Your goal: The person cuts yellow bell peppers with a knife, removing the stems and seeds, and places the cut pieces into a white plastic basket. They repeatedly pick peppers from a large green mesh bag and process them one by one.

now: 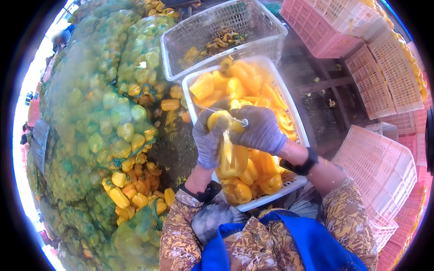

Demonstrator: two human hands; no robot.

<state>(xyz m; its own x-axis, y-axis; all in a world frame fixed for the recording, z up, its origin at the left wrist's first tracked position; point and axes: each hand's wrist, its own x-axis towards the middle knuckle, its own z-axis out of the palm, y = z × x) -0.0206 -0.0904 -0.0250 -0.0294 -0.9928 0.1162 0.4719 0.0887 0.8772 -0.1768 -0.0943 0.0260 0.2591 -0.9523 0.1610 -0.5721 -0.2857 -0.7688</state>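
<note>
Both my hands wear grey-purple gloves above the white crate (298, 131) in front of me, which is full of yellow bell peppers. My left hand (209, 143) is closed round a yellow bell pepper (219, 120). A pale strip (227, 148) hangs below that hand; I cannot tell whether it is part of the held pepper. My right hand (264, 130) is closed at the pepper's right side, with a thin metal tool (210, 109) at its fingers. The tool crosses over the pepper toward the left; its handle is hidden. Several peppers (234, 162) lie just under my hands.
A grey-white crate (167, 54) behind holds brown and yellow scraps. Green mesh sacks of peppers (99, 117) pile up at the left, with loose peppers (131, 192) spilling beside them. Pink and white crates (379, 162) stand along the right; the dark floor (312, 99) carries small scraps.
</note>
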